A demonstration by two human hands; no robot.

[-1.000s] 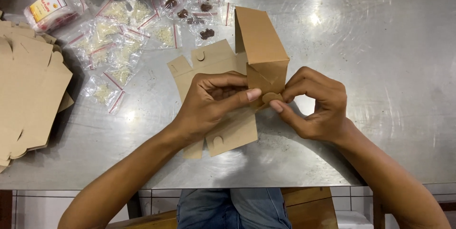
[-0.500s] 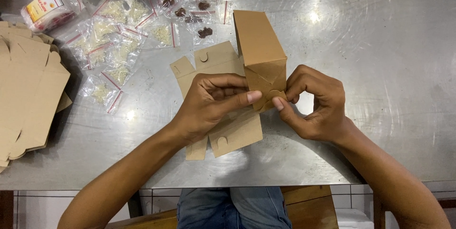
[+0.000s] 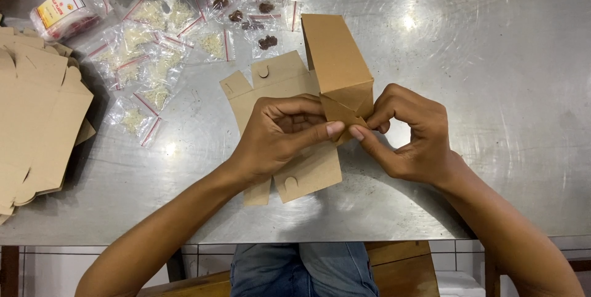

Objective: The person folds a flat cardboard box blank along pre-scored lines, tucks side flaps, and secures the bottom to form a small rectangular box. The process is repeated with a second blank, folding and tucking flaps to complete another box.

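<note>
A steel table [image 3: 492, 88] is covered at left by flat cartons [image 3: 37, 131] and small sachets [image 3: 148, 69]. At centre a brown box [image 3: 335, 69] is being folded: its end flap is pinched by the left hand [image 3: 283, 140] and right hand [image 3: 409, 134], both closed on it. Tucking that flap squarely seems called for next

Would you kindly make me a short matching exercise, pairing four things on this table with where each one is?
Things:
1. cardboard box
2. stack of flat cardboard
3. clear bags of pale bits
4. clear bags of dark pieces

Places:
A. at the far edge, beyond the box
B. at the left edge of the metal table
C. between the left hand and right hand, a flap pinched
D. between the flat stack and the box

Pairs: 1-C, 2-B, 3-D, 4-A
</note>
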